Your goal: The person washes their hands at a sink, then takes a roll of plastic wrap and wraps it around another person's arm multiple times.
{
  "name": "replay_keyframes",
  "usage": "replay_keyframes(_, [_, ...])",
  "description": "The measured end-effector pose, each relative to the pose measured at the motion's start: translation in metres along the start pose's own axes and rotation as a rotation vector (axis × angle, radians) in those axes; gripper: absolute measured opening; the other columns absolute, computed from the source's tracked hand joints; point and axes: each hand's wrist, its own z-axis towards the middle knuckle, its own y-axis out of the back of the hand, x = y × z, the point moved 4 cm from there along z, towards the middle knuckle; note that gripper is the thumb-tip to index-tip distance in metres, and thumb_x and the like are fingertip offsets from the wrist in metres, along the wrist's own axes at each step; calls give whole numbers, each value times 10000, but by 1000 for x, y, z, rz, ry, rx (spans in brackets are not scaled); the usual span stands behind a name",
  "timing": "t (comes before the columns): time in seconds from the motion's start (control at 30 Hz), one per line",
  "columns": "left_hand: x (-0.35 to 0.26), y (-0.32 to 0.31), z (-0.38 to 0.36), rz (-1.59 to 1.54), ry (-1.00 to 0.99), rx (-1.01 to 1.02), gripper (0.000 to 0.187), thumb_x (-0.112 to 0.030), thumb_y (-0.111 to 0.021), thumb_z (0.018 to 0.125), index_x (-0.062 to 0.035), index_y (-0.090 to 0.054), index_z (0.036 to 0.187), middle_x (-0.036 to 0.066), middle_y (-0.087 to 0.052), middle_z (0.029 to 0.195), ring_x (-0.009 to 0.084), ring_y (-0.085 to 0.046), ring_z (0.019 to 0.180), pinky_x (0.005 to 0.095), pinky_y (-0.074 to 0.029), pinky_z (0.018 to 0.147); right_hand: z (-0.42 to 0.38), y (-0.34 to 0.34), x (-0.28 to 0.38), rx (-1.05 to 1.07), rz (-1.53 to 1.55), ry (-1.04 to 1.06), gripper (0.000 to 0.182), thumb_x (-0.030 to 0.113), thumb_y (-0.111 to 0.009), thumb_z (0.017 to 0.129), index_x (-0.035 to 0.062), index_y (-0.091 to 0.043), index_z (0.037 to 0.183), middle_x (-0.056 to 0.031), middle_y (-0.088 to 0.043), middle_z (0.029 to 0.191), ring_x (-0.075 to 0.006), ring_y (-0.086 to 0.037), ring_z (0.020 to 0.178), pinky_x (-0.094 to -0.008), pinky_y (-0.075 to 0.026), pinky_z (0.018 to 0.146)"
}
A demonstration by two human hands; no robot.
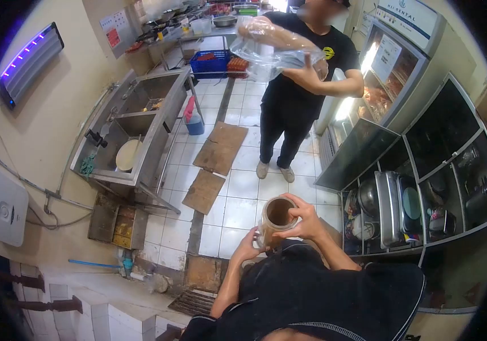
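Between left hand (247, 248) and right hand (303, 220): open jar (276, 219)

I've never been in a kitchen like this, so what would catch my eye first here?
Low in the middle, the person's right hand and left hand hold an open jar of brown stuff. Beyond, a co-worker in black lifts a clear plastic bag. A steel sink lines the left wall.
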Motion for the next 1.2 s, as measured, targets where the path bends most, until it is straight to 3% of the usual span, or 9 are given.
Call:
replay_keyframes(0.17, [87,-25,12,-242,137,-4,569,-153,-690,843,-71,-425,1340,112,-592,1161,248,-603,1041,325,-512,758,-12,-3,1,-10,-49,83,483,263,-935,512,20,-523,579,-267,-573,1231,-326,-610,1099,-357,-494,895])
replay_keyframes(0.33, [90,-31,5,-647,496,-107,465,-400,-499,961,-117,-478,1330,123,-607,1160,243,-591,1017,384,-505,811,-3,8,-1,56,40,95,459,262,-924,523,30,-532,581,-267,-566,1252,-352,-582,1147,-378,-474,938])
replay_keyframes(0.43, [78,-47,12,-922,741,-157,421,-365,-414,929,-105,-535,1239,85,-591,1177,236,-599,1034,462,-436,867,7,23,-6,41,118,74,430,258,-915,526,36,-552,589,-267,-561,1270,-358,-563,1182,-392,-455,971])
replay_keyframes(0.57, [46,-60,45,-1453,443,-76,481,-340,-325,955,-62,-510,1300,133,-589,1249,299,-564,1160,508,-436,986,28,62,-35,-27,248,65,449,255,-931,515,40,-543,582,-271,-565,1269,-346,-563,1189,-397,-446,986])
replay_keyframes(0.77, [-21,-32,116,-1322,195,-305,515,-410,-392,1008,-4,-501,1304,156,-583,1279,269,-576,1163,429,-449,1008,54,145,-92,-286,392,139,471,181,-942,524,66,-491,589,-244,-561,1279,-317,-562,1172,-390,-456,959])
replay_keyframes(0.8, [-47,-28,127,-1371,181,-288,325,-353,-481,988,-71,-592,1106,93,-668,1055,231,-647,995,412,-512,913,53,160,-105,-283,281,155,542,214,-953,498,75,-444,621,-270,-531,1313,-330,-543,1199,-409,-432,990])
replay_keyframes(0.83, [-62,-24,138,-1361,118,-277,341,-312,-491,982,-34,-574,1160,118,-646,1108,237,-626,1048,407,-505,932,55,169,-107,-360,434,99,513,219,-926,548,70,-452,676,-258,-513,1333,-319,-529,1207,-398,-431,985])
replay_keyframes(1.0, [-162,-31,168,-1344,-75,-337,425,-239,-570,925,18,-510,1258,136,-565,1214,240,-565,1129,348,-468,953,49,162,-199,-696,997,73,903,422,-770,730,77,-309,1426,-140,-476,1365,-303,-542,1181,-438,-462,1010])
replay_keyframes(1.2, [-227,-1,162,-279,-186,-562,619,-249,-720,796,-24,-474,1317,121,-520,1303,248,-540,1158,305,-427,945,52,177,-220,-718,1352,-220,737,422,-649,772,19,-431,1350,-149,-572,1253,-311,-592,1116,-455,-498,961])
